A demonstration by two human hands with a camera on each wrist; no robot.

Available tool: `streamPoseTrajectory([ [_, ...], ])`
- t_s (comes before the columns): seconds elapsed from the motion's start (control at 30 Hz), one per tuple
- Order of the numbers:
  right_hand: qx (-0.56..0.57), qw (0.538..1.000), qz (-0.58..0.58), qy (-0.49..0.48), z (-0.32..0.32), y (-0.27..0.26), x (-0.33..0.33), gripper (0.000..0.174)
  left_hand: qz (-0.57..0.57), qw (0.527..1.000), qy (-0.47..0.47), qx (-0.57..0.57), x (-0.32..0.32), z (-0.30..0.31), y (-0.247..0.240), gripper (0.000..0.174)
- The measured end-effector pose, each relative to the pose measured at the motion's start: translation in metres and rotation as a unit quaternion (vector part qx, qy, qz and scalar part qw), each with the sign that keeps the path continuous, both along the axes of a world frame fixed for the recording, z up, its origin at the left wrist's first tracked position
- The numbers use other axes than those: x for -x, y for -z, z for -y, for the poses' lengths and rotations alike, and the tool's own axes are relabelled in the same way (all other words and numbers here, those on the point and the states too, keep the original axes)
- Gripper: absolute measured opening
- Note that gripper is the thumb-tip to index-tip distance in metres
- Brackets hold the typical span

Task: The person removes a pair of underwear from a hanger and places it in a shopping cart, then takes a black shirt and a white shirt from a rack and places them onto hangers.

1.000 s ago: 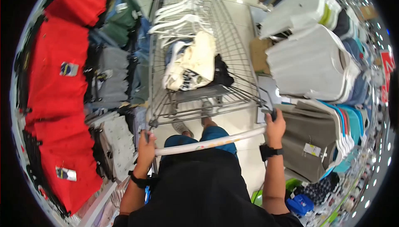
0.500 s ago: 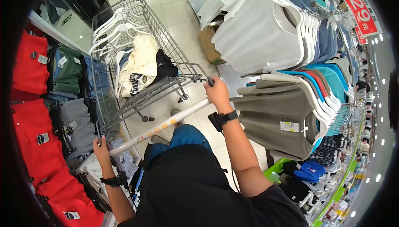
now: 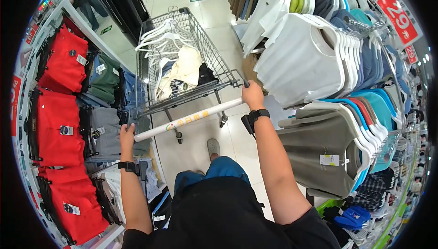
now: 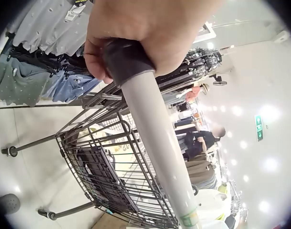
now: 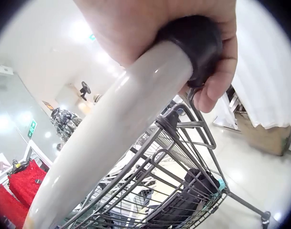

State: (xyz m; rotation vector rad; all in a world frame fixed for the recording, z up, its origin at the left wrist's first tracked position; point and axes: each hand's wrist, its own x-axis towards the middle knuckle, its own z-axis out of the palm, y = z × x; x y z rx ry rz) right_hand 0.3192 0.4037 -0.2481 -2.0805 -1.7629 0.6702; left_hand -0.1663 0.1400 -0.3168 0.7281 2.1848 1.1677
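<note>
A shopping cart (image 3: 207, 32) with a pale handle bar (image 3: 191, 117) stands in front of the person. The left hand (image 3: 127, 136) grips the dark left end of the bar; in the left wrist view that hand (image 4: 145, 33) has its fingers curled round the dark cap. At the bar's other end, the right hand (image 3: 253, 96) holds the dark cap, and the right wrist view shows its fingers (image 5: 217, 86) wrapped round it. Inside the cart lie white hangers (image 3: 159, 39), a cream garment (image 3: 187, 64) and a black item (image 3: 206, 74).
Red garments (image 3: 59, 126) and grey ones (image 3: 105, 132) hang close on the left. White shirts (image 3: 301, 62) and brown shirts (image 3: 319, 144) hang on the right, under a red price sign (image 3: 398, 16). Tiled floor (image 3: 187, 158) lies beneath the cart. Another person (image 3: 82, 0) appears at upper left.
The cart first swung left in the head view, then shifted slightly right and lower. Both hands have stayed on the bar. More floor and a green floor sign now show beyond the cart.
</note>
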Motion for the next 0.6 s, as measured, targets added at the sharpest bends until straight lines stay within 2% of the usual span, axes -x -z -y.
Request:
streamPoseTrajectory([
  [0.17, -0.009, 1.0, -0.018, 0.02, 0.057, -0.006, -0.014, 0.025, 0.004, 1.0, -0.009, -0.004, -0.003, 0.032, 0.007, 0.026],
  [0.4, -0.033, 0.998, 0.002, 0.056, 0.162, -0.003, -0.032, 0.025, 0.024, 0.999, -0.011, -0.032, -0.027, 0.104, -0.016, 0.025],
  [0.43, -0.029, 0.998, 0.005, 0.048, 0.175, -0.003, -0.037, 0.026, 0.01, 0.999, -0.014, -0.035, -0.033, 0.117, -0.018, 0.017],
  [0.53, -0.007, 0.998, -0.021, 0.067, 0.217, -0.011, -0.05, 0.026, 0.0, 0.998, -0.02, -0.051, -0.048, 0.152, -0.018, 0.025],
  [0.6, -0.019, 0.998, -0.009, 0.061, 0.242, -0.01, -0.065, 0.025, -0.002, 0.999, -0.019, -0.05, -0.061, 0.177, -0.019, 0.024],
])
